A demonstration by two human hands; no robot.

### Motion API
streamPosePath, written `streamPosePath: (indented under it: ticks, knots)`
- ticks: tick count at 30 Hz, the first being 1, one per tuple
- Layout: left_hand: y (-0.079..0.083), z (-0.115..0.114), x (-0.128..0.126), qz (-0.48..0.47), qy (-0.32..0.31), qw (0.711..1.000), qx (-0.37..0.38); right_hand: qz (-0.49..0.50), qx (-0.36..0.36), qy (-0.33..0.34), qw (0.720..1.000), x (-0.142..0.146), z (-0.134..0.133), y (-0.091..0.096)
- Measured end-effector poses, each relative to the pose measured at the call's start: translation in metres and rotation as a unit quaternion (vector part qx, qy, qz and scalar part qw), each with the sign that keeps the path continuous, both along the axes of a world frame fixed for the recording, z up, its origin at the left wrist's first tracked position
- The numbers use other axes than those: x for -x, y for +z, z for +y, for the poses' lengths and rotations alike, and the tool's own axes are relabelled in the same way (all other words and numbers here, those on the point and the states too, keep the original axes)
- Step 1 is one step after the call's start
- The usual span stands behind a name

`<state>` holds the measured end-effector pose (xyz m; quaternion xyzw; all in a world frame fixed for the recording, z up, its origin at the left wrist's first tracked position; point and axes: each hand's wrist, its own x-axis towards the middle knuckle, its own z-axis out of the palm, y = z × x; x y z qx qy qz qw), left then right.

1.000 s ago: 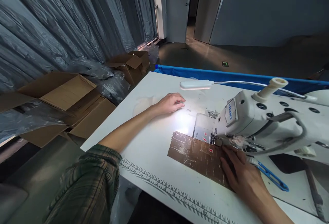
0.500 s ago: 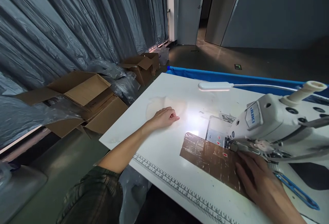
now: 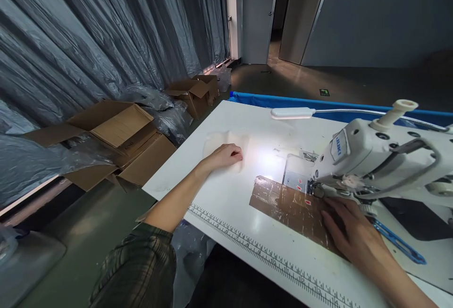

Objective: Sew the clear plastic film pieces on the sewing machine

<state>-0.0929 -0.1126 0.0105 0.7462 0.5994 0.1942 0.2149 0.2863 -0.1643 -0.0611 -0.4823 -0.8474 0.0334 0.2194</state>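
My left hand (image 3: 224, 155) lies on a pale piece of white fabric (image 3: 221, 143) on the white table (image 3: 230, 195), its fingers curled in against the cloth. My right hand (image 3: 348, 232) rests flat with fingers stretched out on a brown taped patch (image 3: 286, 206), just in front of the needle area of a white sewing machine (image 3: 385, 157). A small lamp (image 3: 293, 113) on a thin arm lights the table between both hands.
A printed ruler (image 3: 262, 251) runs along the table's near edge. Blue thread snips (image 3: 398, 242) lie right of my right hand. Open cardboard boxes (image 3: 113, 131) and plastic-wrapped bundles stand on the floor to the left. A blue edge (image 3: 269, 100) borders the table's far side.
My left hand has drawn back from near the lamp to the left and curled its fingers on the white fabric. The right hand stays on the brown patch.
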Motion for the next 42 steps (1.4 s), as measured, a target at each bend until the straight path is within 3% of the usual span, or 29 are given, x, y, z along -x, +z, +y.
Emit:
streamPosePath:
  ticks: [7,11,16,19,21,24,26,28,31,34,39,42]
  knots:
    - [-0.013,-0.005,-0.019,0.021,0.027,0.994,-0.107,-0.001,0.003,-0.009,1.000,0.001,0.001,-0.001]
    - [-0.023,-0.005,-0.029,0.010,-0.007,0.986,-0.166,-0.005,0.003,-0.011,1.000,0.001,0.000,-0.002]
    - [-0.024,-0.003,-0.028,-0.036,-0.039,0.978,-0.200,-0.008,-0.001,-0.017,1.000,0.000,-0.002,-0.002]
    - [-0.023,-0.015,-0.045,-0.072,-0.135,0.972,-0.176,0.002,0.003,-0.018,1.000,0.000,-0.002,-0.003]
    - [-0.023,-0.031,-0.067,-0.095,-0.252,0.954,-0.129,0.009,0.014,-0.021,1.000,0.000,-0.002,-0.002]
    - [-0.021,-0.057,-0.098,-0.140,-0.454,0.879,-0.041,0.027,0.042,-0.027,0.998,0.002,-0.002,0.003]
    - [-0.019,-0.066,-0.105,-0.164,-0.489,0.856,-0.024,0.051,0.064,-0.032,0.996,0.005,-0.002,0.010]
    - [-0.018,-0.063,-0.101,-0.173,-0.461,0.868,-0.053,0.076,0.085,-0.037,0.993,0.009,-0.004,0.019]
    - [-0.023,-0.045,-0.088,-0.145,-0.392,0.895,-0.155,0.081,0.129,-0.052,0.987,0.014,-0.007,0.033]
    - [-0.030,-0.033,-0.081,-0.091,-0.392,0.889,-0.219,0.047,0.161,-0.031,0.985,0.016,-0.011,0.044]
    - [-0.025,-0.041,-0.087,0.016,-0.372,0.905,-0.207,0.025,0.174,0.039,0.984,0.007,-0.011,0.049]
    - [-0.021,-0.050,-0.091,-0.020,-0.378,0.911,-0.166,0.075,0.164,-0.029,0.983,0.000,-0.007,0.050]
